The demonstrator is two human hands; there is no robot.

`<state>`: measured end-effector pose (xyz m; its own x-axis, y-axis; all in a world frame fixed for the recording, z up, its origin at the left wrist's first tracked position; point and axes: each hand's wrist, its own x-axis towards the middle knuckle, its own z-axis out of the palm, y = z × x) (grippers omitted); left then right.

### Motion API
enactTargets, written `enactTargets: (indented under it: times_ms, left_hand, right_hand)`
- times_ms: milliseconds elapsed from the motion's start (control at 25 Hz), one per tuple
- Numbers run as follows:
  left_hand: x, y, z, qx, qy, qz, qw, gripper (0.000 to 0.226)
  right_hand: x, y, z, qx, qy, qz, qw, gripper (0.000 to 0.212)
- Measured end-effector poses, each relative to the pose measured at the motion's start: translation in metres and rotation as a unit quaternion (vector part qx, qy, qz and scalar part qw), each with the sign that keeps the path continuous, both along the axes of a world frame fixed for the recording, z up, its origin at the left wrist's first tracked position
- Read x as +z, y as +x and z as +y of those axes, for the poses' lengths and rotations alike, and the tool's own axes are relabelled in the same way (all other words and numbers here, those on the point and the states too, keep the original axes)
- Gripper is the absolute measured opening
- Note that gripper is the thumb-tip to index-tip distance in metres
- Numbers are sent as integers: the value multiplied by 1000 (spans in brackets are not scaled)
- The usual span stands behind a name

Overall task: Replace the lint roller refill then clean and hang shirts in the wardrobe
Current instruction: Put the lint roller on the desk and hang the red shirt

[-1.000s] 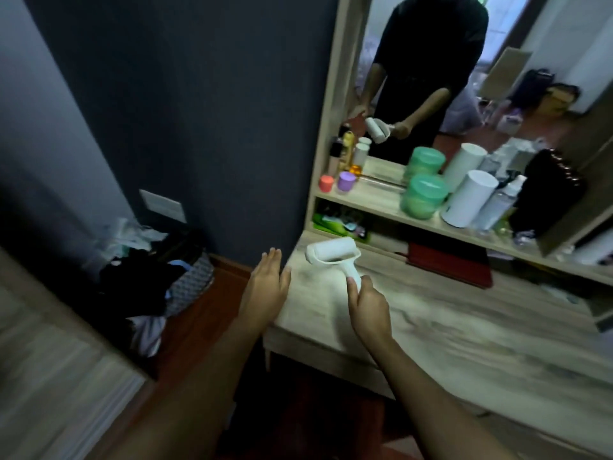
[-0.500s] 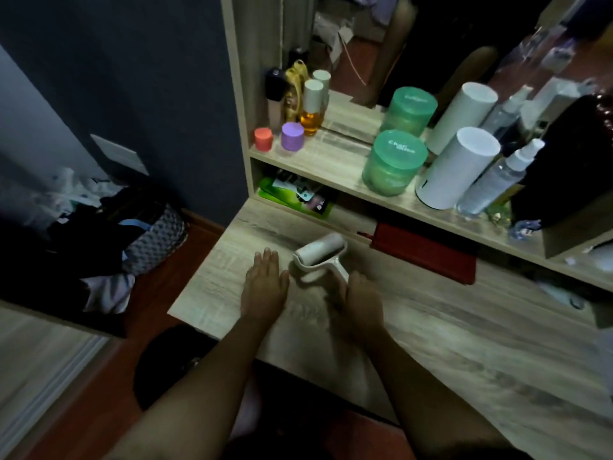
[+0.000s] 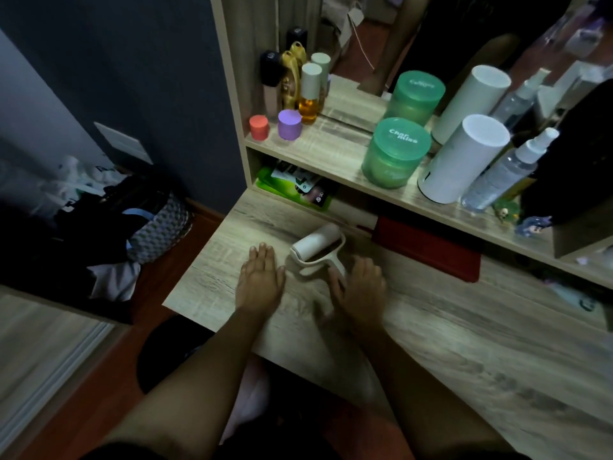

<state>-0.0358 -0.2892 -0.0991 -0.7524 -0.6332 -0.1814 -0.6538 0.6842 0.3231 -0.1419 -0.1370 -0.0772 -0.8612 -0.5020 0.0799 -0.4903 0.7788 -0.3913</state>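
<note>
fingers (image 3: 262,257) of the left hand (image 3: 262,280) lay straight and together, palm flat on the bench (image 3: 431,327), grasping nothing; this looked like a bracing rest just beside the roller (image 3: 318,249), not touching it. the right hand (image 3: 360,283) sat palm down over the end of the handle (image 3: 335,268), its fingers (image 3: 365,265) loose and spread, so it read as released rather than clenched. motion blur hid whether the thumb touched the handle.

the roller lay on its side on the bench near the back edge, between the two hands, drum pointing away from the person and handle towards the right hand. laid flat like that, it seemed set for both hands to work on the drum, probably to swap the refill.

just behind it a red box (image 3: 428,247) and a green packet (image 3: 295,190) sat in the shadowed gap under the shelf (image 3: 331,151), and their labels could not be read. on the shelf stood a green jar (image 3: 394,154), a white tube (image 3: 464,157), a spray bottle (image 3: 507,167) and small bottles, doubled in the mirror (image 3: 365,44). no spare refill could be picked out for certain. left of the bench, a basket (image 3: 159,224) of dark clothes was too dim to tell shirts apart. no wardrobe showed clearly in frame.
</note>
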Motion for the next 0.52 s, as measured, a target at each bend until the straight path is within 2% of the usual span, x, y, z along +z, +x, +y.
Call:
enactTargets:
  times_ms: [120, 280, 520]
  left_hand:
    - [31, 7, -24, 2, -36, 16, 999, 58]
    - [107, 33, -71, 7, -100, 71, 992, 54]
    - [263, 133, -155, 63, -256, 145, 954, 54]
  right_hand:
    - [24, 6, -18, 77, -55, 59, 994, 42]
    - [90, 23, -81, 173, -159, 94, 968, 28]
    - [234, 98, -215, 344, -254, 99, 898, 42]
